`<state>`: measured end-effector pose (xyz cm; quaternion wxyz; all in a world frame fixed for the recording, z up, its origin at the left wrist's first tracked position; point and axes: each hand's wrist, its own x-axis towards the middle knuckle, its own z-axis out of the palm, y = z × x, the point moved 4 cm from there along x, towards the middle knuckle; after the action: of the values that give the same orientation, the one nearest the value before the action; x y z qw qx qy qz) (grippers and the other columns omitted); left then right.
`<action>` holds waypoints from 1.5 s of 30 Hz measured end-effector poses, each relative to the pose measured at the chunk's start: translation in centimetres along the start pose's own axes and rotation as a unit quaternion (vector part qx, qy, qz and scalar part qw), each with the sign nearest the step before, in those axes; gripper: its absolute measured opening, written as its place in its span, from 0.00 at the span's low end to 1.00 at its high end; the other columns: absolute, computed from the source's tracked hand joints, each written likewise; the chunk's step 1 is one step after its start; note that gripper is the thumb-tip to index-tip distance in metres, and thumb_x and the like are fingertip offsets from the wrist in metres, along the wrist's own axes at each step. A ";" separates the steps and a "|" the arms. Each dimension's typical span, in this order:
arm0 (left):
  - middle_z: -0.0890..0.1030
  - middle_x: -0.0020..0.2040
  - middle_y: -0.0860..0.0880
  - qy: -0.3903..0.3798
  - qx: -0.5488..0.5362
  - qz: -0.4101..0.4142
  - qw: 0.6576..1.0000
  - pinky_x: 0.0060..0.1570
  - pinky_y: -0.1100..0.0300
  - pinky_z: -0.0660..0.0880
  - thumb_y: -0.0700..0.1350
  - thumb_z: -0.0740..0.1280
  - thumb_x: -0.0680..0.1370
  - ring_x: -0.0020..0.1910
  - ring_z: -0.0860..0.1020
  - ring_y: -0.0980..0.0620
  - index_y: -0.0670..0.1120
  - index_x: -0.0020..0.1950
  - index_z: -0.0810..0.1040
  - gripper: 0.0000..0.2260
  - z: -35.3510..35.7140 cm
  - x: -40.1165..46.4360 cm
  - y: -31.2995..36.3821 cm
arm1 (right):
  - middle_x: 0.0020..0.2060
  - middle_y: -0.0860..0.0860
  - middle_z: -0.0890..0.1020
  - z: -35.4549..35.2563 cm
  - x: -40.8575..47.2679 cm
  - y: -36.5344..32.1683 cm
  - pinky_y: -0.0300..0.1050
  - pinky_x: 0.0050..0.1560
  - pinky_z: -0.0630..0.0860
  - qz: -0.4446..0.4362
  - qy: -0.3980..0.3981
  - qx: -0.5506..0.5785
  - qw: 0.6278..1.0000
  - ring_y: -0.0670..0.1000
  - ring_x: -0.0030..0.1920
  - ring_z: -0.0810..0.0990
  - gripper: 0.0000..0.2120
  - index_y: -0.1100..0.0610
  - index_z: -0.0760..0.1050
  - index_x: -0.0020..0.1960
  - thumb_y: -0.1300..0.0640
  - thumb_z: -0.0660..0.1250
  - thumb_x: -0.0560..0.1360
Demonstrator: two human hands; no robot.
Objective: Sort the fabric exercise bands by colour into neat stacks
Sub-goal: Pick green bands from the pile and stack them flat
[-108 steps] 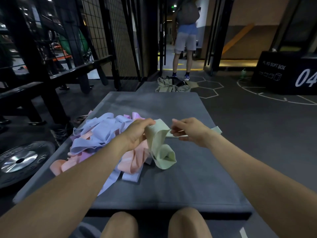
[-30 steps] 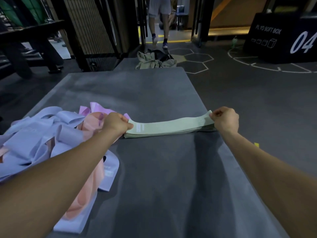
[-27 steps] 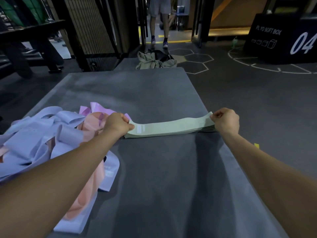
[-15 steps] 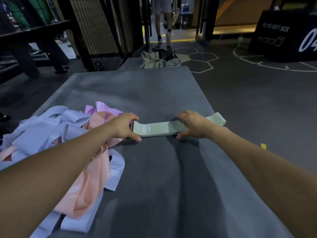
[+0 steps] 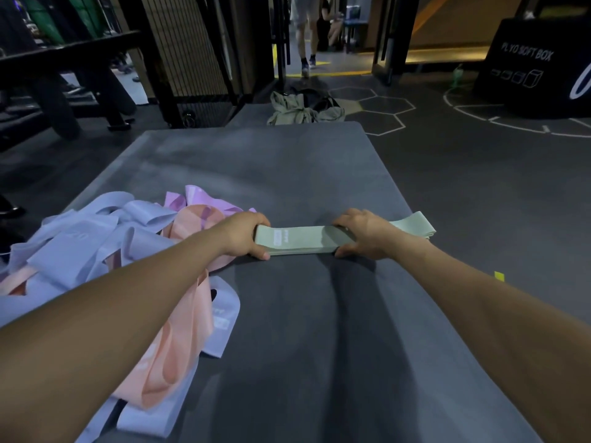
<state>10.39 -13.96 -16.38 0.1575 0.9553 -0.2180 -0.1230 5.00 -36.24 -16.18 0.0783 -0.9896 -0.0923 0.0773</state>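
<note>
Green bands (image 5: 303, 239): a flat stack lying crosswise on the grey mat (image 5: 287, 164), toward its right side, white label on top near the left end. Right end of the stack poking out past the right hand, close to the mat's right edge.

Left hand (image 5: 243, 233): curled round the stack's left end, thumb on the near side touching the mat, fingers over the far side. Holding the bands.

Right hand (image 5: 361, 233): laid across the stack right of its middle, fingers over the top and far edge, thumb tucked against the near edge. Gripping the bands, pressed down onto the mat.

Both forearms stretched forward from the bottom corners of the view, shadows falling on the mat between them.

Left of the green stack: a loose, tangled heap. Blue bands (image 5: 80, 247) spread widest, reaching the mat's left edge and running down toward the near corner. Peach bands (image 5: 172, 346) draped under the left forearm, one long loop hanging toward the near edge. Pink bands (image 5: 204, 199) at the far side of the heap, just behind the left hand. Heap touching or almost touching the left hand; cannot tell which.

Beyond the mat: a bundle of khaki cloth (image 5: 297, 110) on the floor, a black plyo box (image 5: 537, 68) at far right, legs of a person (image 5: 305, 43) in the doorway. Small yellow tag (image 5: 499, 276) on the floor right of the mat.
</note>
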 end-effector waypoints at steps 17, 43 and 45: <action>0.77 0.58 0.47 0.226 -0.036 0.020 0.973 0.53 0.66 0.64 0.40 0.70 0.72 0.59 0.74 0.48 0.42 0.59 0.77 0.16 -6.1 -15.7 -1.6 | 0.63 0.58 0.72 -2.1 -4.4 -15.9 0.48 0.65 0.65 -0.063 0.080 0.094 0.990 0.59 0.65 0.68 0.26 0.57 0.68 0.68 0.54 0.70 0.72; 0.71 0.64 0.46 0.362 -0.144 -0.185 0.902 0.60 0.54 0.69 0.39 0.68 0.73 0.63 0.71 0.45 0.44 0.62 0.75 0.17 -5.9 -30.2 -15.8 | 0.60 0.57 0.73 -0.1 -4.2 -34.0 0.45 0.57 0.67 -0.129 0.128 0.102 0.978 0.56 0.61 0.70 0.18 0.60 0.73 0.62 0.58 0.69 0.73; 0.72 0.63 0.46 0.378 -0.160 -0.203 0.889 0.62 0.52 0.69 0.40 0.69 0.72 0.64 0.70 0.45 0.44 0.61 0.76 0.17 -5.8 -29.7 -16.8 | 0.61 0.57 0.70 -0.2 -2.0 -34.7 0.45 0.61 0.65 -0.131 0.135 0.113 0.976 0.57 0.64 0.67 0.24 0.59 0.69 0.66 0.58 0.69 0.72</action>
<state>-7.47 15.32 -12.07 0.3503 0.9147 0.0791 0.1853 -2.84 -2.97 -9.79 0.2107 -0.9549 -0.2008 -0.0584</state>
